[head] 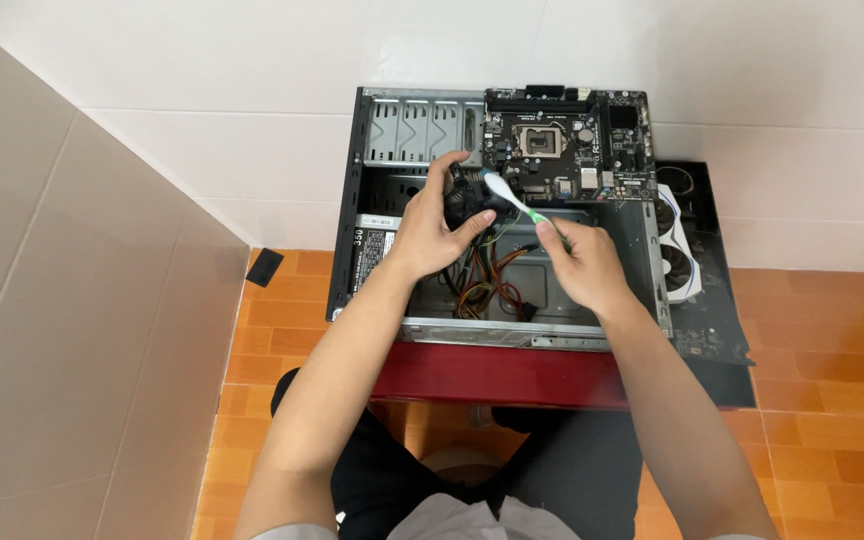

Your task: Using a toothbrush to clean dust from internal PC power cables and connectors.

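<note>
An open black computer case (347, 250) lies on a red stool (492, 378), with a dark motherboard (567, 150) at its far right. Over the case's middle, my left hand (432, 225) grips a small black cooler fan (464, 198). My right hand (584, 265) holds a white and green toothbrush (514, 200), and the brush head touches the fan near my left thumb. Coloured power cables (492, 285) lie bundled in the case below both hands.
A graphics card with white fans (679, 255) rests on a black panel (717, 320) right of the case. A small black piece (264, 267) lies on the orange tiled floor at the left. White tiled walls stand behind and to the left.
</note>
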